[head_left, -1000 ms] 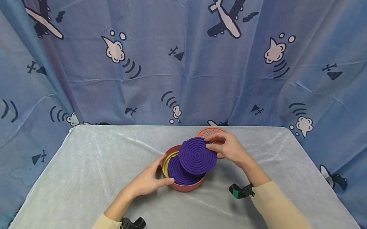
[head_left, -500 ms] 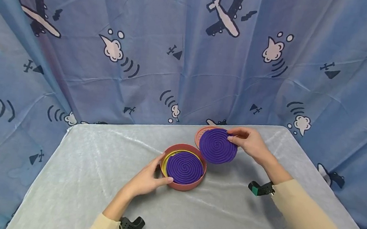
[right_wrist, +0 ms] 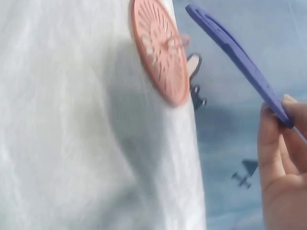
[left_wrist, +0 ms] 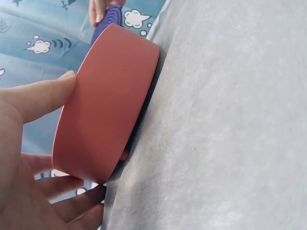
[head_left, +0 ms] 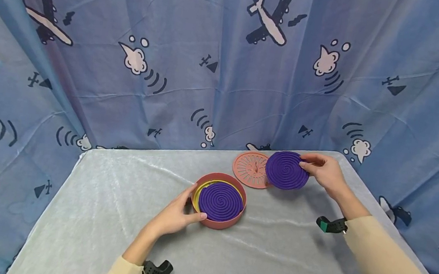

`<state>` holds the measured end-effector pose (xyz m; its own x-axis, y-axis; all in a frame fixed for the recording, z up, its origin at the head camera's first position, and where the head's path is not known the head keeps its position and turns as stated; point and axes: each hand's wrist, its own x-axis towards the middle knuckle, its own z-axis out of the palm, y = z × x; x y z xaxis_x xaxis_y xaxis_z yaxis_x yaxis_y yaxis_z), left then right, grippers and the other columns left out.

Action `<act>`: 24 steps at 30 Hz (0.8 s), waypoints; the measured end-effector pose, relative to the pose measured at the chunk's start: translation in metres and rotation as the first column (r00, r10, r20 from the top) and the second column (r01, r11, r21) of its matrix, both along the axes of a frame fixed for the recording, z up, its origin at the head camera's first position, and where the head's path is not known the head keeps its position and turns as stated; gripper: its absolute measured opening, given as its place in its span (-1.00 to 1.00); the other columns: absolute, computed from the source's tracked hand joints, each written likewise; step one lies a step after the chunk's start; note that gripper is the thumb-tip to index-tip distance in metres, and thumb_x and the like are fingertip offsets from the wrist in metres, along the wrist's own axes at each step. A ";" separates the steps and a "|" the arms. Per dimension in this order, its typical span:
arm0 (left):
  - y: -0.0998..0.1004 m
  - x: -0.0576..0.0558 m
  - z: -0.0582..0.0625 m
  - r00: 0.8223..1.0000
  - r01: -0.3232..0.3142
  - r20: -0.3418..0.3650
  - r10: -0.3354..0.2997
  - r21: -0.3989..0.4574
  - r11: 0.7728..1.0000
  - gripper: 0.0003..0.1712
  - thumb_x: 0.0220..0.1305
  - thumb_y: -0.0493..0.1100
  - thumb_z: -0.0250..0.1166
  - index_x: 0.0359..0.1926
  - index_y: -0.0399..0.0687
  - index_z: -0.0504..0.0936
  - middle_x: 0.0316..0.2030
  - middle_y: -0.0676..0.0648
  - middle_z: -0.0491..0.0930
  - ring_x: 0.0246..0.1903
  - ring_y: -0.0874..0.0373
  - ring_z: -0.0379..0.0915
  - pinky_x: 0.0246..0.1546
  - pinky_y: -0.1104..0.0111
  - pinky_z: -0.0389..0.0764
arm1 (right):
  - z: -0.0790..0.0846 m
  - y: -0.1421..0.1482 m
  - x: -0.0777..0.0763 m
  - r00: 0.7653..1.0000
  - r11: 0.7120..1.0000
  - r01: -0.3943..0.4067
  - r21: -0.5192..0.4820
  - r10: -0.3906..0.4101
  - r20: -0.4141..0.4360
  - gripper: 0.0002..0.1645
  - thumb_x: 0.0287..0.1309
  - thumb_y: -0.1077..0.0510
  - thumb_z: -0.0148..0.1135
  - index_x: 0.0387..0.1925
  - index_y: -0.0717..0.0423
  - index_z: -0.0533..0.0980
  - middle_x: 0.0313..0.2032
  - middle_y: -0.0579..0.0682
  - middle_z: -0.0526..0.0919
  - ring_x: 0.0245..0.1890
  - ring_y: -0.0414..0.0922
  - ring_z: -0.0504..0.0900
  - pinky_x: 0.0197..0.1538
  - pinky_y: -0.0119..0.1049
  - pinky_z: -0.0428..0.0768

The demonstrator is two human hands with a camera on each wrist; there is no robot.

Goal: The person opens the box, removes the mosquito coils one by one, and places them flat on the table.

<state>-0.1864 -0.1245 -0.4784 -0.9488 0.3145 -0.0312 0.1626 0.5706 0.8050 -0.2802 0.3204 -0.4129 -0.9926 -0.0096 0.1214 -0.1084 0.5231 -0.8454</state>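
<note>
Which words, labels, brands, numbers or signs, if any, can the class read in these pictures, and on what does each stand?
None can be read.
The curtain bears only drawn pictures and marks, such as planes and clouds; the red container, slotted disc and purple coils show no lettering.

Curtain: blue (head_left: 125, 116), creased, hanging behind the table and along both its sides.
Table: topped with pale grey cloth (head_left: 115, 206), wrinkled and faintly shiny, its far corners rounded.
Large planes: one print (head_left: 269, 19) high near the middle, nose down to the right; another (head_left: 50, 23) at upper left.
Clouds: white, dark-outlined prints, one (head_left: 134, 60) left of centre, one (head_left: 326, 62) to the right, curved lines beside each.
Small prints: dark triangles (head_left: 212, 66) with tiny planes.
</note>
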 end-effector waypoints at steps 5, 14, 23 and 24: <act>0.000 0.000 0.000 1.000 0.000 0.000 0.000 0.005 1.000 0.15 0.17 0.27 0.45 0.61 0.00 0.08 0.52 -0.17 0.19 0.49 -0.14 0.10 0.43 -0.16 0.13 | -0.013 0.015 -0.003 0.998 0.998 0.064 -0.017 -0.064 0.004 -0.51 0.39 0.09 0.29 0.19 0.35 0.54 0.04 0.27 0.60 -0.28 -0.36 0.62 -0.22 -0.48 0.65; 0.000 0.000 0.001 1.000 0.007 0.000 -0.007 0.012 1.000 0.15 0.19 0.27 0.44 0.61 -0.01 0.07 0.52 -0.17 0.18 0.49 -0.15 0.10 0.43 -0.17 0.13 | -0.037 0.036 -0.007 0.992 0.992 0.124 -0.008 -0.124 0.006 -0.53 0.37 0.18 0.30 0.15 0.46 0.53 -0.10 0.12 0.65 -0.34 -0.46 0.57 -0.29 -0.53 0.62; 0.000 0.000 0.002 1.000 0.007 0.005 -0.007 -0.006 1.000 0.17 0.18 0.28 0.44 0.61 0.00 0.05 0.53 -0.16 0.16 0.50 -0.13 0.07 0.44 -0.14 0.12 | -0.063 0.050 -0.011 0.988 0.988 0.138 0.068 -0.143 0.059 -0.56 0.40 0.19 0.25 0.14 0.47 0.53 0.03 0.37 0.61 -0.34 -0.47 0.53 -0.30 -0.52 0.61; 0.000 0.000 0.002 1.000 0.006 0.008 -0.006 -0.008 1.000 0.17 0.17 0.28 0.44 0.61 0.01 0.05 0.53 -0.15 0.16 0.50 -0.12 0.07 0.45 -0.14 0.12 | -0.064 0.051 -0.010 0.988 0.988 0.134 0.082 -0.140 0.066 -0.55 0.40 0.19 0.25 0.14 0.48 0.52 0.02 0.38 0.61 -0.34 -0.46 0.54 -0.30 -0.52 0.61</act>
<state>-0.1861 -0.1244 -0.4767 -0.9466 0.3197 -0.0413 0.1596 0.5761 0.8017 -0.2905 0.3711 -0.4771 -0.9912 0.1205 0.0549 0.0274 0.5926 -0.8050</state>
